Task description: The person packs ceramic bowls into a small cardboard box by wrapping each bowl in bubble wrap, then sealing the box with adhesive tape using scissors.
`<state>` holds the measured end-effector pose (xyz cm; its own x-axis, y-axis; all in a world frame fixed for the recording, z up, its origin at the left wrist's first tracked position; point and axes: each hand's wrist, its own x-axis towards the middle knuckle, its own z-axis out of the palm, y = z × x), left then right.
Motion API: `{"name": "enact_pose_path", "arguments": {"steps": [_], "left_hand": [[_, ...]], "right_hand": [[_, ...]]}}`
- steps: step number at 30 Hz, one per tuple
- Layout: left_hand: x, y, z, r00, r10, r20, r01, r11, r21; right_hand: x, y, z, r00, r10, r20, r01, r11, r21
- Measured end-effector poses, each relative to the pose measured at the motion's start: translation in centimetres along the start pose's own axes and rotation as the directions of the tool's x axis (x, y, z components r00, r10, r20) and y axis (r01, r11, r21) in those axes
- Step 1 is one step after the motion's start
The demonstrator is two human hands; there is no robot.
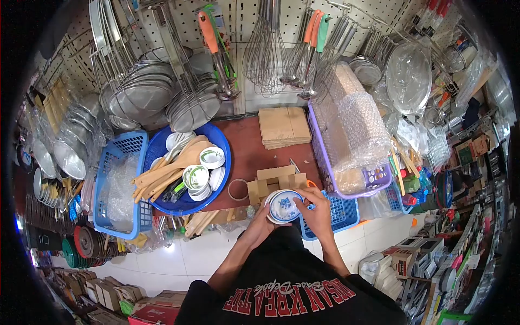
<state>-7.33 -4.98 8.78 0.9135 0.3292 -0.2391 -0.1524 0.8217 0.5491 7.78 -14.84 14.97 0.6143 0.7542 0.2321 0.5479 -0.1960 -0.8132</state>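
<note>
A white lidded cup with blue decoration [285, 207] is held close to my body at the table's front edge. My left hand [260, 226] wraps round its left side. At its right, my right hand [316, 210] has its fingers on the rim and the blue handle side. Just behind the cup stands an open small cardboard box [271, 181] with its flaps up. A roll of tape [238, 189] lies left of the box.
A blue bowl [226, 162] holds wooden spatulas and small bowls. Beside it is a blue basket [103, 184]. Flat brown cartons [284, 125] lie at the back. A purple basket [319, 146] holds bubble wrap; another blue basket [339, 214] sits right of my hands. Whisks [265, 59] hang above.
</note>
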Motion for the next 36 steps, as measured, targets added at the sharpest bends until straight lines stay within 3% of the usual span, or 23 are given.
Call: {"name": "enact_pose_path", "arguments": {"steps": [7,14,15,17,23,28,36], "left_hand": [[0.2,0.4,0.8,0.991,0.038,-0.131,-0.036,0.999,0.015],[1.2,0.7,-0.6,0.978,0.111,-0.177,-0.124,0.99,-0.066],[1.3,1.2,-1.0,0.985,0.139,-0.107,-0.145,0.988,-0.051],[0.9,2.0,-1.3,0.982,0.15,-0.114,-0.158,0.986,-0.06],[0.5,3.3,-2.2,0.939,0.23,-0.254,-0.248,0.968,-0.04],[0.2,3.8,-1.5,0.916,0.362,-0.175,-0.371,0.928,-0.018],[1.3,1.2,-0.9,0.944,0.283,-0.17,-0.285,0.958,0.015]], "right_hand": [[0.2,0.2,0.0,1.0,-0.031,0.002,0.03,0.993,0.117],[0.1,3.3,-0.9,0.968,0.25,0.003,-0.212,0.814,0.541],[0.2,3.1,-1.1,0.954,0.301,0.004,-0.247,0.775,0.582],[0.5,3.4,-1.3,0.94,0.342,0.006,-0.264,0.715,0.648],[1.5,4.1,-0.7,0.962,0.268,-0.043,-0.19,0.778,0.598],[2.5,2.4,-0.6,0.947,0.321,0.006,-0.245,0.712,0.658],[2.8,3.4,0.9,0.971,0.203,0.123,-0.234,0.731,0.641]]}}
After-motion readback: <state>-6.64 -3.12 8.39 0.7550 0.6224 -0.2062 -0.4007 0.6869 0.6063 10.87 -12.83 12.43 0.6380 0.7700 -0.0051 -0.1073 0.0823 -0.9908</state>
